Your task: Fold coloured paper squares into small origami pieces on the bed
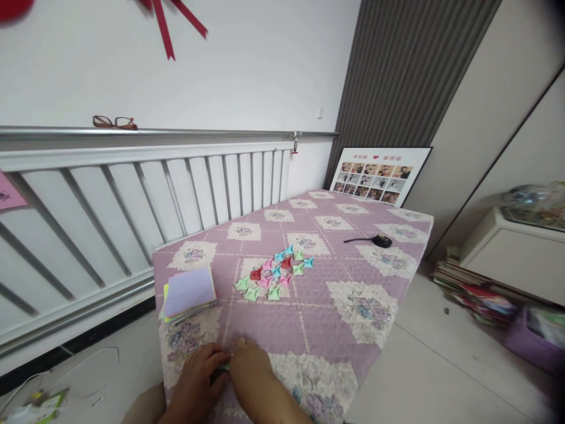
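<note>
My left hand point(202, 374) and my right hand point(251, 368) are close together low on the table, near its front edge. Between them a sliver of pale green paper point(225, 366) shows; the rest of it is covered by my fingers. Both hands have their fingers closed on this paper against the tablecloth. Beyond them lies a group of small folded paper pieces point(276, 271) in green, pink, red and blue. To the left sits a stack of coloured paper sheets point(190, 291), with a lilac sheet on top.
A purple floral tablecloth point(318, 318) covers the table. A black object with a strap point(382, 241) lies at the far right. A white radiator point(212, 188) runs along the wall, with glasses point(115, 122) on the pipe above. A photo board point(375, 176) leans at the back.
</note>
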`<state>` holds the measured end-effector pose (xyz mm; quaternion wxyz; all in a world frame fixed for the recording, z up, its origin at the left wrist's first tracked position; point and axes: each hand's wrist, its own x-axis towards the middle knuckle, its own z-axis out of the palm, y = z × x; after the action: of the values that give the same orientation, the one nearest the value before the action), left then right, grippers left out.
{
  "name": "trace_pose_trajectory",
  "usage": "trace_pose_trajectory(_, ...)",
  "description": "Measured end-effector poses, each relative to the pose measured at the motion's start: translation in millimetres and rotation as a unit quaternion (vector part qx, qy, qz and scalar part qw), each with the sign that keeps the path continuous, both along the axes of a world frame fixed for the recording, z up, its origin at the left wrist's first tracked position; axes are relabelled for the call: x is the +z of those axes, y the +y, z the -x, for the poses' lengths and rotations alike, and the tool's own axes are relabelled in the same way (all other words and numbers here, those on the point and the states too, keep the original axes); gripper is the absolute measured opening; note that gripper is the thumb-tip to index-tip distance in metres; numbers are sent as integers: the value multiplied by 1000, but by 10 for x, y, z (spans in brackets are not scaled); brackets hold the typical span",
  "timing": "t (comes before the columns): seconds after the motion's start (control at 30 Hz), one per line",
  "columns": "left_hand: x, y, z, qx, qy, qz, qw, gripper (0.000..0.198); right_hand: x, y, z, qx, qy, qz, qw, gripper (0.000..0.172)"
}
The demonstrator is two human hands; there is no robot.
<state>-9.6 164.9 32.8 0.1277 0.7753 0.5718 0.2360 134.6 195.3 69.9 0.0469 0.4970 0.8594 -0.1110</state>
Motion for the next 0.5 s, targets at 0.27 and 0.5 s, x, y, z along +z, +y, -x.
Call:
trace_pose_trajectory(0.27,52,-2,-16,-3,-9,12,1000,31,138,-21,130,-29,-40,33,998,31)
trace_pose_trajectory(0.5,75,-5,-12,-13,8,26,1000,34,115,-15,186,-51,-46,43,997,34)
